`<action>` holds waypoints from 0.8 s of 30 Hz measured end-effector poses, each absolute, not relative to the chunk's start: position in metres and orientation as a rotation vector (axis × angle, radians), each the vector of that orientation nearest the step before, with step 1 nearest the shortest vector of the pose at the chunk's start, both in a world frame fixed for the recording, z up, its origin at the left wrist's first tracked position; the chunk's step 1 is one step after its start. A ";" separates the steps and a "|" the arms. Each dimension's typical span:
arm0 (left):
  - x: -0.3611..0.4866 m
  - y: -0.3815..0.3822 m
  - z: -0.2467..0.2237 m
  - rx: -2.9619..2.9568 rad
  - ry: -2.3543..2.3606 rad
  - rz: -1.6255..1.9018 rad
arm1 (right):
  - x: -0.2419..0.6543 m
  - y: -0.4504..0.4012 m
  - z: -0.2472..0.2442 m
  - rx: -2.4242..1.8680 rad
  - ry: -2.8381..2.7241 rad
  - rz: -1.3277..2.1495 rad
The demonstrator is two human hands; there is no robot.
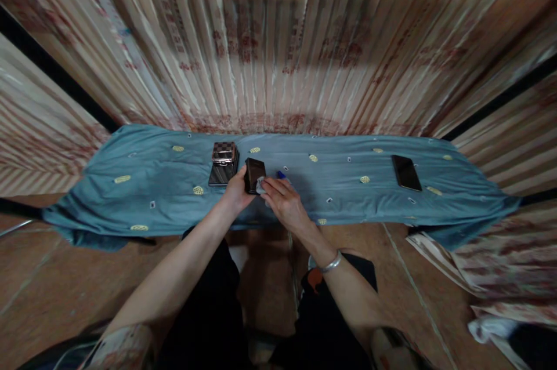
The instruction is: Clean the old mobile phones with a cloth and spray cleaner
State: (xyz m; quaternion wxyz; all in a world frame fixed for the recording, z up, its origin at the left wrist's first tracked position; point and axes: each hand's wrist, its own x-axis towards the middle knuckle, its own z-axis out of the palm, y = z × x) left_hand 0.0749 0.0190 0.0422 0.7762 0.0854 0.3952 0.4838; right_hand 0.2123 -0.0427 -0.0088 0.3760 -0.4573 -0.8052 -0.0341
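Note:
My left hand is closed around the lower left side of a dark, box-shaped case, tilted a little above the cloth. In the fingers of my right hand is a small crumpled pale wipe, pressed against the case's lower right corner. Just beyond those fingers a blue pen-like thing lies on the cloth, partly hidden by the hand. Left of my hands, a shiny checkered box rests on the back of a flat dark glossy item.
A blue patterned cloth covers the narrow table. Toward its right end lies a black smartphone. Pleated curtains hang behind and at both sides, with dark frame bars at the corners. My legs are below the front edge.

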 end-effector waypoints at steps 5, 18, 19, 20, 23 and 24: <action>0.059 0.019 0.044 0.234 0.828 1.087 | 0.212 -0.038 -0.013 -1.170 -2.033 -0.036; 0.077 -0.010 0.034 0.172 0.981 1.059 | 0.195 -0.053 0.000 -1.080 -2.210 0.003; 0.076 -0.011 0.031 0.186 0.989 1.066 | 0.193 -0.054 -0.001 -1.082 -2.237 -0.020; 0.075 -0.011 0.027 0.200 1.000 1.062 | 0.192 -0.054 -0.002 -1.087 -2.257 -0.044; 0.073 -0.010 0.011 0.294 0.981 1.081 | 0.193 -0.051 -0.004 -1.133 -2.272 -0.096; 0.074 -0.009 0.004 0.346 0.984 1.096 | 0.195 -0.048 -0.005 -1.160 -2.266 -0.103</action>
